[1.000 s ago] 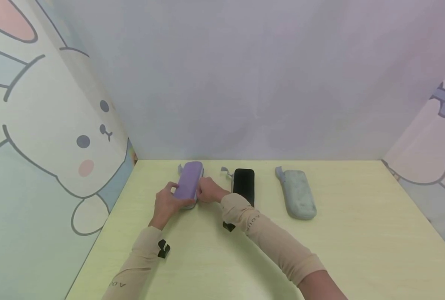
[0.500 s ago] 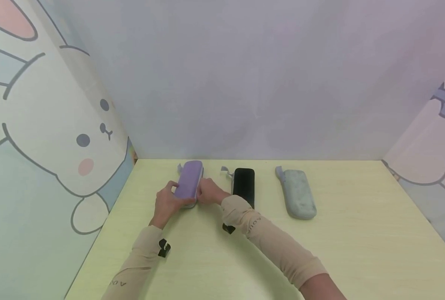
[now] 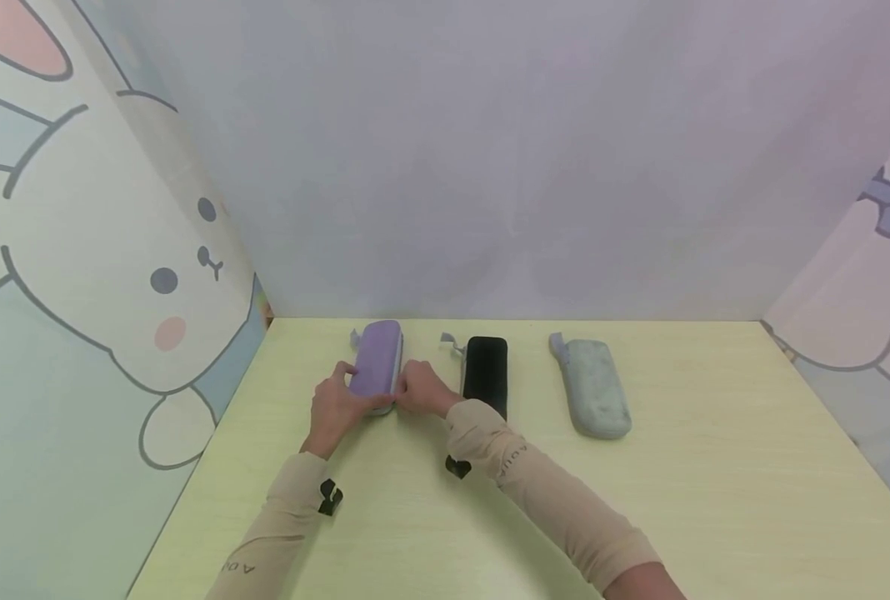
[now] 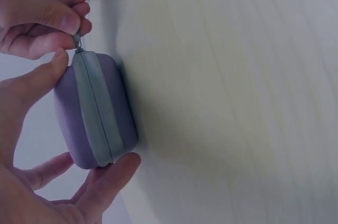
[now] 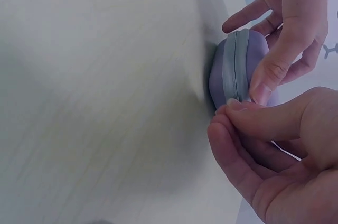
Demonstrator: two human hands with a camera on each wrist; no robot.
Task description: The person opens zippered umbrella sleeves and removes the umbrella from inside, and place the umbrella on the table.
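A purple zippered case (image 3: pixel 377 358) lies on the table at the left of the head view. My left hand (image 3: pixel 334 410) grips its near end, thumb on one side and fingers on the other. At the case's near right corner, my right hand (image 3: pixel 424 389) pinches the small zipper pull (image 4: pixel 77 40) between thumb and curled fingers. A grey-green zipper band (image 4: pixel 96 102) runs across the near end in the left wrist view, its seam a thin line with no visible gap. In the right wrist view the fingertips cover most of the pull.
Right of the purple case lies a black case (image 3: pixel 486 375), partly behind my right forearm. Farther right is a fuzzy grey-green case (image 3: pixel 598 388) with a ribbon tab. A pale wall (image 3: pixel 512 167) rises behind the table (image 3: pixel 715 467), with rabbit-printed panels at both sides.
My right hand has slid slightly nearer along the purple case's right side to its near corner, baring more of the side zipper band. The left hand keeps its grip.
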